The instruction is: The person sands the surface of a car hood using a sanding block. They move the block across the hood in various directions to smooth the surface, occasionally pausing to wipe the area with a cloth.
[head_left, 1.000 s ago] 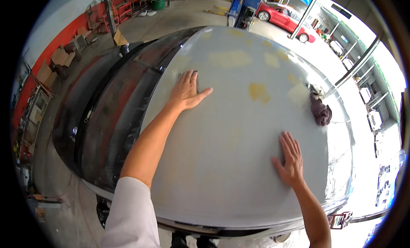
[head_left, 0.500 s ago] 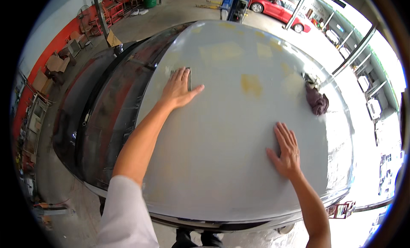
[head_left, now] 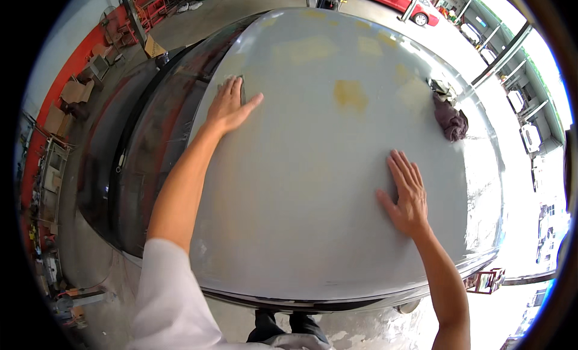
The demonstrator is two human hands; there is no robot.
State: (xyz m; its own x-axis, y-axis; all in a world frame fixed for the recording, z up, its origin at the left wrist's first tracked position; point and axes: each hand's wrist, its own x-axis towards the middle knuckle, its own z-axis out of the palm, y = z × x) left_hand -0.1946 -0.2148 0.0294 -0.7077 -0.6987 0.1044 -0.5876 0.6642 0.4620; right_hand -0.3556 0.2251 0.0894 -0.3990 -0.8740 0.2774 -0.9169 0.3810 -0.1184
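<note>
A broad matte-grey car panel (head_left: 289,211) with yellowish patches spreads under both hands. Near its left edge, beside dark glass, my left hand (head_left: 229,106) lies over a thin dark pad, probably a sanding pad (head_left: 243,91). Only a strip of the pad shows beside the fingers; the rest is hidden under them. The left thumb sticks out to the right. Toward the right side, my right hand (head_left: 410,196) rests flat on the grey surface, thumb apart, holding nothing. A crumpled dark purple cloth (head_left: 450,120) lies farther off at the panel's right edge.
Dark glass (head_left: 159,133) borders the panel on the left. A small dark-and-light item (head_left: 441,88) lies just beyond the cloth. Farther away stand a red car (head_left: 400,2) and a metal post (head_left: 415,3). Cardboard and parts (head_left: 78,91) line the left wall.
My left hand has slid a little to the left along the panel with the pad. The right hand stays flat in about the same area. The whole view has shifted slightly.
</note>
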